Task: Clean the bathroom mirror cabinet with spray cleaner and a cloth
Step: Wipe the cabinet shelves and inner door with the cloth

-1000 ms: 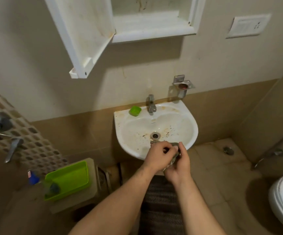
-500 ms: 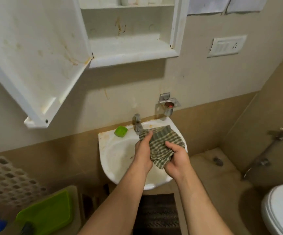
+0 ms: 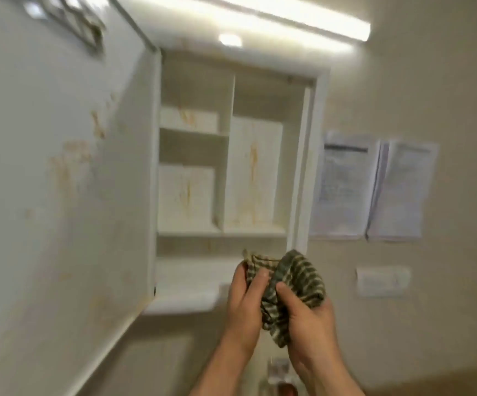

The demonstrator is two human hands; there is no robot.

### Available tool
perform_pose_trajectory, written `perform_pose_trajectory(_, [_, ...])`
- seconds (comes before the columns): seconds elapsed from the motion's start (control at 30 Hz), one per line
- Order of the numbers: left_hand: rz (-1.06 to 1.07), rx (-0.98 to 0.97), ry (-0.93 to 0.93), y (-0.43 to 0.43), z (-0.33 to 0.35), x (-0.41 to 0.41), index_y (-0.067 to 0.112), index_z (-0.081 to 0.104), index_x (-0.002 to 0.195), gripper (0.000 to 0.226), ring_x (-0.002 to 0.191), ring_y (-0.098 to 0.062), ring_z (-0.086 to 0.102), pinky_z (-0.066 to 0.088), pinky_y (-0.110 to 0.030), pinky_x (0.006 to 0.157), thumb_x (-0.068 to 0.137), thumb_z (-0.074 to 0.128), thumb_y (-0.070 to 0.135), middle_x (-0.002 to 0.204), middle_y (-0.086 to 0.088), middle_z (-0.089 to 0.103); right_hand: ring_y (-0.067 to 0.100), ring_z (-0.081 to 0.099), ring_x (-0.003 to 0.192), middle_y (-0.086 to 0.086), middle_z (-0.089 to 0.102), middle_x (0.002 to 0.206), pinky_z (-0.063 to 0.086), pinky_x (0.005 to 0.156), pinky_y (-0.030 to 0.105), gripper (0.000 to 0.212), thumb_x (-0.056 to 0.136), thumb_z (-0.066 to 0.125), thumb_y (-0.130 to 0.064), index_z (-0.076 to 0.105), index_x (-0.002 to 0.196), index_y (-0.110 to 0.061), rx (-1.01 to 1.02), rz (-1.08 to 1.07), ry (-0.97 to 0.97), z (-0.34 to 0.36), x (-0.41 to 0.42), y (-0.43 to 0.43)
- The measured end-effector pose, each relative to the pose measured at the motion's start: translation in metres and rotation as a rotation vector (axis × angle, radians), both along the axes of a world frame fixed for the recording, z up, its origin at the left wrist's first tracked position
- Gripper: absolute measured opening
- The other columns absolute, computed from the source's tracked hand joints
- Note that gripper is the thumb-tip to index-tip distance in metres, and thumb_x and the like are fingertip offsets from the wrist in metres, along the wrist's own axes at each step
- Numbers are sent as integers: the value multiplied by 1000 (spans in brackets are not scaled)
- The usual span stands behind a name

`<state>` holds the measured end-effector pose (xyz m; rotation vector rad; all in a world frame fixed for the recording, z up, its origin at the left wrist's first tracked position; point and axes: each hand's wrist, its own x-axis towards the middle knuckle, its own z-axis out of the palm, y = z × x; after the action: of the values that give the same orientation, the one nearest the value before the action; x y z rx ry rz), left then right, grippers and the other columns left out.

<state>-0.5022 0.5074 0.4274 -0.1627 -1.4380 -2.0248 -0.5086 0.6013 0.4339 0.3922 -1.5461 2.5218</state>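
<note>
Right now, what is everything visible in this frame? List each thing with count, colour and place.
Cabinet: one, white, on the wall, centre; shelves stained orange-brown.
Cabinet door: one, white with orange-brown stains, swung open at left.
Light bar: one, lit white, above the cabinet.
Paper sheets: two, white, on the wall right of the cabinet.
Switch plate: one, white, on the wall below the sheets.
Metal holder: one, blurred, bottom centre.
Cloth: one, green checked, bunched below the cabinet.
Hands: left and right, both gripping the cloth.

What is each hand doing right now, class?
Left hand: closed on the cloth.
Right hand: closed on the same cloth.
</note>
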Motion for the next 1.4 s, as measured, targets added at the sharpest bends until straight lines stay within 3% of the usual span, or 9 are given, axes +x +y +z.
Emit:
perform_pose_trajectory(0.1, [157, -178, 146, -13, 71, -3, 33, 57, 133, 45, 118, -8, 66, 53, -26, 98, 89, 61, 46, 128, 16, 68, 17, 76, 93, -11, 79, 93, 61, 78, 27, 20, 94, 70, -9, 76, 105, -25, 49, -293, 313, 98, -23, -4])
perform_pose_trajectory(0.17, [268, -352, 180, -23, 117, 0, 42, 51, 134, 45, 117, 2, 61, 51, -15, 92, 90, 58, 48, 128, 30, 60, 10, 67, 113, -11, 73, 120, 54, 101, 26, 35, 96, 59, -11, 69, 125, -29, 17, -481, 584, 173, -30, -4])
perform_pose_trajectory(0.33, [720, -715, 219, -56, 206, 2, 33, 42, 147, 56, 122, 1, 54, 48, -27, 101, 96, 56, 49, 138, 15, 53, 38, 21, 152, 19, 16, 168, 17, 125, 55, 75, 89, 50, -20, 29, 160, -30, 400, -899, 948, 326, -62, -33])
perform_pose_trajectory(0.57, [1206, -813, 307, -103, 278, 26, 14, 35, 155, 62, 145, -18, 41, 38, -37, 119, 102, 41, 45, 158, -4, 41, 36, 31, 148, 16, 30, 163, 24, 122, 56, 73, 98, 27, -69, 35, 156, -25, 1234, -766, 1208, 375, -66, -132])
perform_pose_trajectory(0.7, [1326, -825, 368, -110, 298, 35, 22, 24, 160, 68, 154, -11, 26, 31, -37, 125, 101, 27, 57, 169, 5, 24, 27, 2, 160, 8, 0, 173, 0, 129, 51, 79, 103, 43, -52, 0, 165, -25, 1429, -535, 1517, 372, -36, -170])
perform_pose_trajectory(0.8, [1341, -825, 424, -102, 302, 32, 24, 27, 157, 69, 151, -9, 30, 34, -30, 120, 99, 24, 60, 167, 6, 26, 19, 4, 160, 2, 8, 174, -4, 129, 39, 68, 108, 45, -38, 12, 165, -24, 1268, -399, 1625, 367, -39, -163])
perform_pose_trajectory(0.97, [1317, -874, 411, -94, 318, 23, 19, 35, 153, 61, 143, -13, 40, 44, -38, 115, 103, 32, 52, 162, 3, 32, 12, 56, 131, -14, 63, 142, 38, 113, 35, 30, 104, 53, -34, 68, 129, -38, 886, -462, 1656, 372, -66, -131])
perform_pose_trajectory(1.23, [1275, -725, 475, -112, 326, 54, 14, 48, 141, 53, 121, -8, 49, 38, -9, 93, 104, 29, 47, 142, -3, 50, 22, 58, 109, -1, 64, 119, 41, 98, 40, 25, 92, 68, -34, 65, 116, -26, 868, -705, 1586, 368, -125, -74])
perform_pose_trajectory(1.4, [1276, -548, 544, -115, 332, 58, 7, 54, 130, 38, 112, -16, 55, 46, -21, 96, 109, 37, 33, 129, -10, 57, 25, 56, 113, 1, 62, 120, 43, 100, 46, 24, 98, 59, -45, 67, 117, -34, 898, -682, 1703, 385, -68, -156])
